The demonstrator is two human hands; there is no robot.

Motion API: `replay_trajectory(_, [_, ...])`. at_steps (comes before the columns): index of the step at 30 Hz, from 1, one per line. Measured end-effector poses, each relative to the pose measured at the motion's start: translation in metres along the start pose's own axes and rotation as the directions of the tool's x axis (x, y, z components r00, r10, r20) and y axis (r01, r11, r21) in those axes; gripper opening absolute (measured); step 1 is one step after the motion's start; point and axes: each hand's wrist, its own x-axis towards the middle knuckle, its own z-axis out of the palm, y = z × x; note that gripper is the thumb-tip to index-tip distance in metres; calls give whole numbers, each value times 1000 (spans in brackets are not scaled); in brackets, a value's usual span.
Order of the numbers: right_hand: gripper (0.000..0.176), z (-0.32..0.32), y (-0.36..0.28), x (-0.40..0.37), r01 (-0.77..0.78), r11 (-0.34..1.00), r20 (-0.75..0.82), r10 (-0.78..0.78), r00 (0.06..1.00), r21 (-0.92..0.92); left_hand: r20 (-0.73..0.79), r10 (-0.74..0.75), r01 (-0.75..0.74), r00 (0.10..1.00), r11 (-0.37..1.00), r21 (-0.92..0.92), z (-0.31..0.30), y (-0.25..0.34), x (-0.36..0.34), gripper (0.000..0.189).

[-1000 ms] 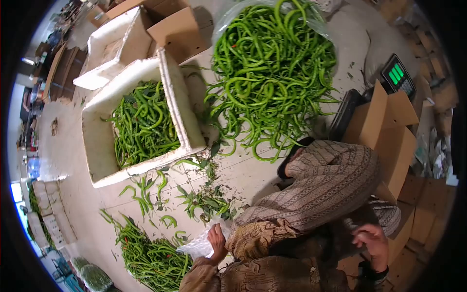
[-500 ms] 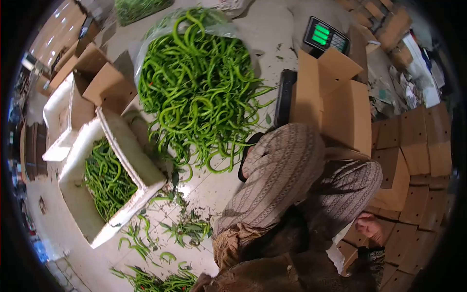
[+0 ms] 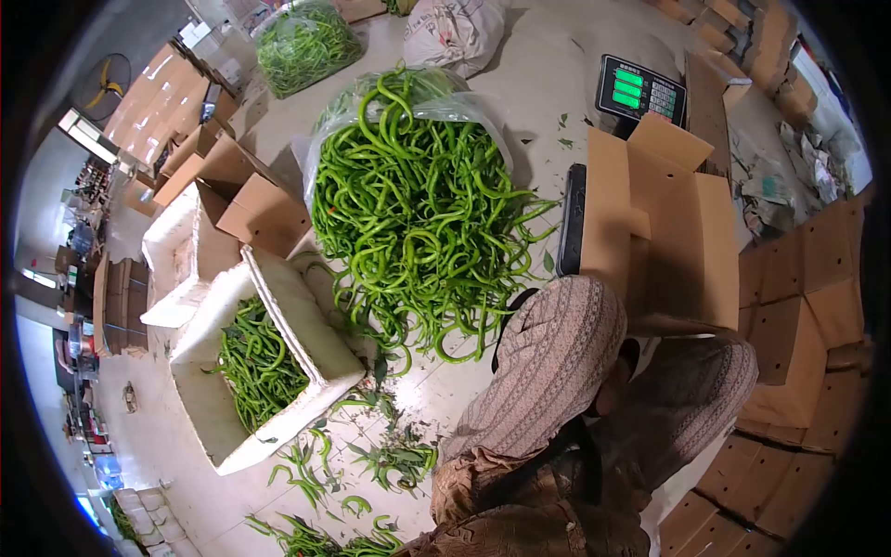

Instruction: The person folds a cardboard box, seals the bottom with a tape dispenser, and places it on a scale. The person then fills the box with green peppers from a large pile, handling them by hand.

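Note:
Neither my left hand nor my right hand shows clearly in the head view. My bent knees in patterned trousers (image 3: 566, 343) take up the lower middle. In front of them, a large heap of long green chili peppers (image 3: 418, 204) spills from a clear plastic bag (image 3: 497, 135) onto the floor. An open cardboard box (image 3: 687, 223) stands by my knees at the right, over a dark scale platform (image 3: 572, 218). Its display (image 3: 640, 88) is lit green. At the left, a white foam box (image 3: 209, 436) holds more green chili peppers (image 3: 264, 367).
Loose peppers and leaves (image 3: 394, 459) lie on the tiled floor below the heap. Stacked cardboard boxes (image 3: 798, 362) line the right side. A second foam box (image 3: 172, 255) and open cartons (image 3: 264, 213) stand at the left. A filled pepper bag (image 3: 306, 46) and white sack (image 3: 455, 32) are behind.
The view has tilted up and shifted, so the scene sits lower and further right. A hand seen beside the stacked boxes at lower right has left the view.

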Motion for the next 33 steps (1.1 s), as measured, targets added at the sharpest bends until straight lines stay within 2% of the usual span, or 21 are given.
replay_trajectory(8, [65,21,25,23,-26,997,-172,13,985,-74,85,48,-47,995,999,-16,-3,6,17,37])
replay_trajectory(11, [72,18,33,21,-55,992,-226,28,974,-113,197,68,-77,978,996,42,-1,5,33,35])
replay_trajectory(12, [74,16,35,19,-67,989,-248,32,968,-132,259,84,-113,962,989,98,0,6,41,34])
replay_trajectory(13, [76,12,41,19,-78,985,-271,34,962,-152,386,161,-272,909,928,256,-1,8,59,33])
replay_trajectory(14, [78,10,54,21,-95,980,-295,40,955,-175,489,229,-444,842,809,386,-9,15,77,32])
replay_trajectory(15, [81,4,57,17,-111,975,-317,45,948,-194,260,407,-471,876,838,276,-22,31,97,32])
replay_trajectory(16, [83,-2,68,19,-120,966,-348,34,937,-230,-394,668,-710,632,703,53,-70,113,81,14])
replay_trajectory(17, [85,-12,93,27,-116,952,-392,-5,920,-284,-281,497,-569,821,747,-344,-103,172,97,8])
replay_trajectory(18, [87,-23,107,30,-123,934,-442,-41,896,-337,-400,588,-699,703,675,-237,-139,236,85,16])
replay_trajectory(19, [89,-39,120,34,-138,908,-497,-86,863,-396,-492,672,-821,554,540,-187,-162,289,75,21])
replay_trajectory(20, [92,-52,155,52,-79,881,-555,-222,801,-466,-493,761,-884,422,465,-39,-172,328,74,24])
replay_trajectory(21, [92,-96,63,5,-401,888,-660,163,734,-227,-469,835,-921,286,375,107,-176,359,74,26])
replay_trajectory(22, [84,-134,34,0,-479,878,-696,353,625,15,-387,901,-900,198,323,293,-178,387,74,29])
replay_trajectory(23, [78,-155,29,-13,23,963,-772,200,603,268,-281,952,-849,124,248,466,-177,408,76,33])
replay_trajectory(24, [73,-175,24,-26,532,746,-825,41,563,400,-263,960,-836,100,224,501,-169,424,85,33])
replay_trajectory(26, [60,-203,-102,-95,624,672,-854,26,519,399,-228,973,-800,42,170,576,-151,451,112,33])
replay_trajectory(27, [54,-217,-164,-130,666,632,-868,18,497,395,-141,986,-774,95,162,612,-149,460,122,31])
replay_trajectory(29, [30,-211,-221,-179,726,643,-849,-220,480,243,29,976,-722,215,138,678,-147,470,139,29])
replay_trajectory(30, [20,-210,-237,-188,757,630,-819,-337,465,170,43,987,-701,153,77,709,-143,473,148,25])
replay_trajectory(31, [20,-205,-247,-194,746,635,-761,-378,527,201,79,985,-700,155,53,712,-143,474,150,25])
replay_trajectory(33, [18,-200,-286,-200,663,729,-594,-461,659,170,151,975,-703,161,6,712,-143,467,149,24])
